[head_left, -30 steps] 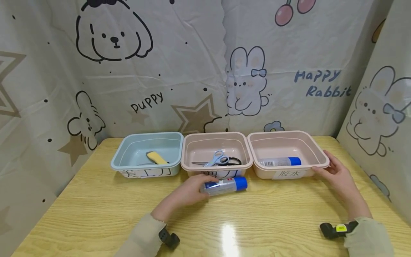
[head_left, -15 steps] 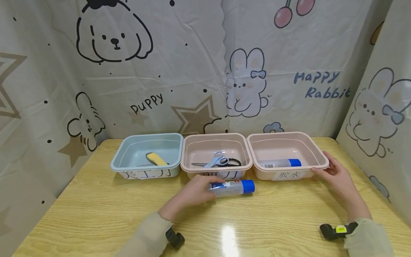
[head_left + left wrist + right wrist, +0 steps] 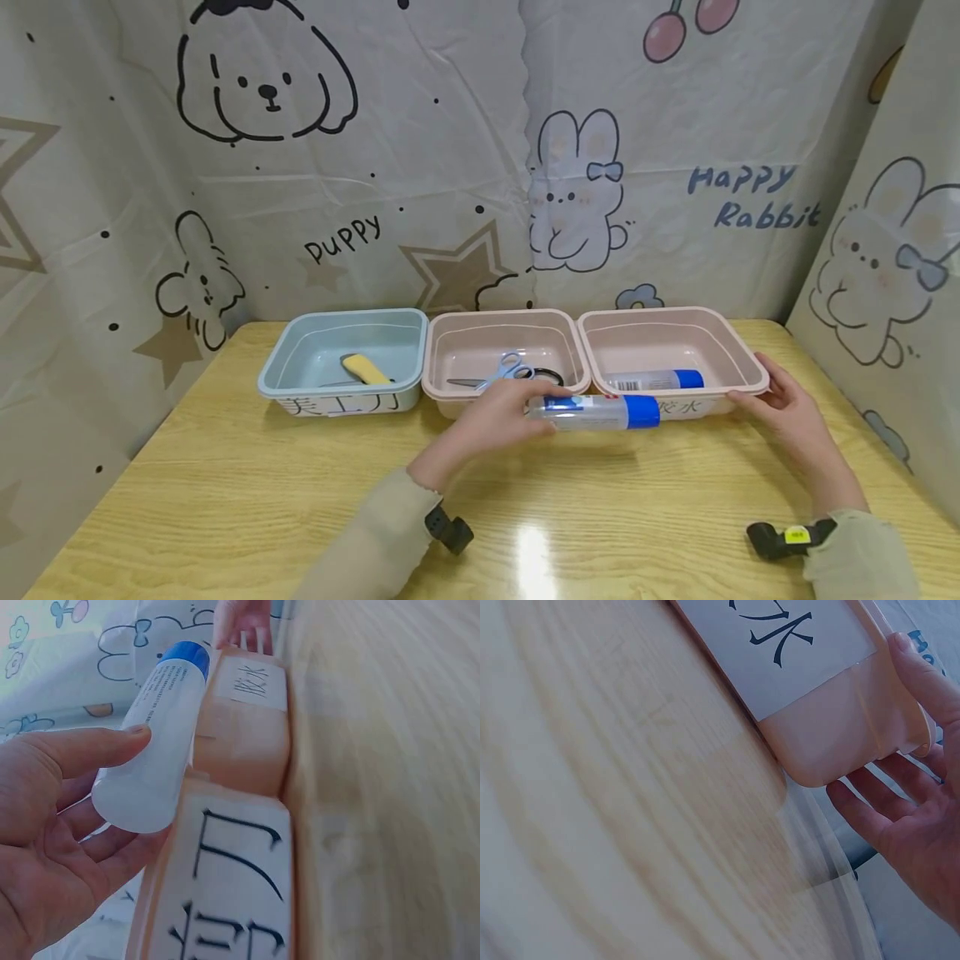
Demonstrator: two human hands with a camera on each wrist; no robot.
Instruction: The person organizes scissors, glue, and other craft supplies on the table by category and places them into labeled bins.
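Observation:
My left hand (image 3: 504, 417) holds a clear glue bottle (image 3: 588, 412) with a blue cap between thumb and fingers. The bottle lies nearly level, raised in front of the middle and right bins, its cap pointing right. In the left wrist view the thumb presses one side of the bottle (image 3: 154, 742). At the right, my right hand (image 3: 787, 421) grips the front right corner of the right pink bin (image 3: 675, 315), thumb on the rim and fingers at its side. Inside that bin lies another blue-capped glue bottle (image 3: 648, 380).
The middle pink bin (image 3: 502, 318) contains blue-handled scissors (image 3: 510, 369) and black-handled scissors (image 3: 551, 375). A yellow utility knife (image 3: 365, 369) lies in the blue bin (image 3: 352, 318) at left. All three labelled bins stand side by side on the wooden table (image 3: 300, 492), before a printed curtain (image 3: 450, 125).
The glue bottle has moved right and up off the table in my left hand. My right hand has stayed at the bin's corner.

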